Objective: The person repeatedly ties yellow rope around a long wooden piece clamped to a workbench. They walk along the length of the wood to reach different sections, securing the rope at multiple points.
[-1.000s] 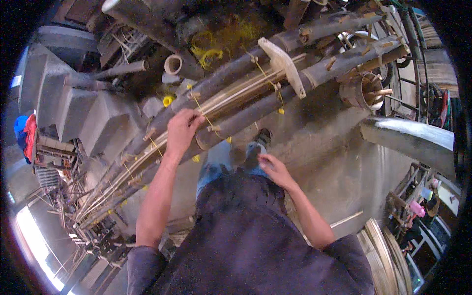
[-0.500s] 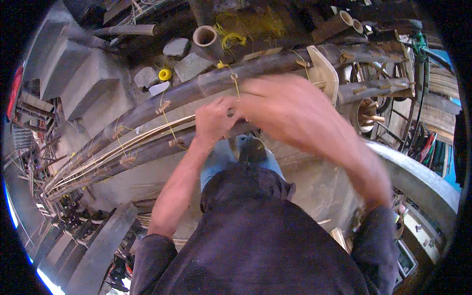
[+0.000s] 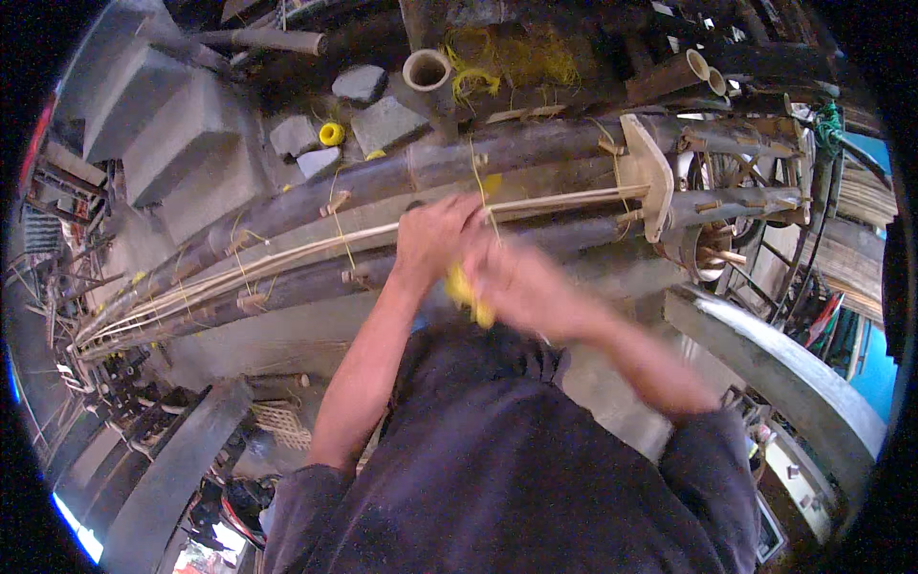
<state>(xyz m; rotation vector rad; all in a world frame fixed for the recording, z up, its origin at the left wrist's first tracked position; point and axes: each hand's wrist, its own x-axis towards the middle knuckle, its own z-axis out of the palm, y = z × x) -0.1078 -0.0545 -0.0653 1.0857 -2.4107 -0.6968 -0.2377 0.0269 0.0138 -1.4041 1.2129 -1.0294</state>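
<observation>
Two long dark bamboo poles (image 3: pixel 411 167) run side by side across the view, with thin pale strips (image 3: pixel 564 199) between them. My left hand (image 3: pixel 438 234) is closed around the strips at the middle of the span. Just right of it and nearer to me, my right hand (image 3: pixel 516 287) is blurred by motion and closed on a yellow string bundle (image 3: pixel 467 292), part of which hangs below the fingers. A thin yellow string (image 3: pixel 479 177) stretches from the far pole toward my hands. Other yellow strings link small pegs on the two poles farther left.
At the right, the strips reach a pale wooden end plate (image 3: pixel 650 180). Behind the poles are grey stone blocks (image 3: pixel 389 126), a yellow roll (image 3: pixel 331 134) and an upright hollow tube (image 3: pixel 426 72). Concrete steps (image 3: pixel 177 134) rise at far left. A concrete beam (image 3: pixel 779 359) stands at right.
My right hand has swung down toward me from above the poles, and the yellow bundle now shows beside it. The left hand stays near the same spot. The view has shifted slightly.
</observation>
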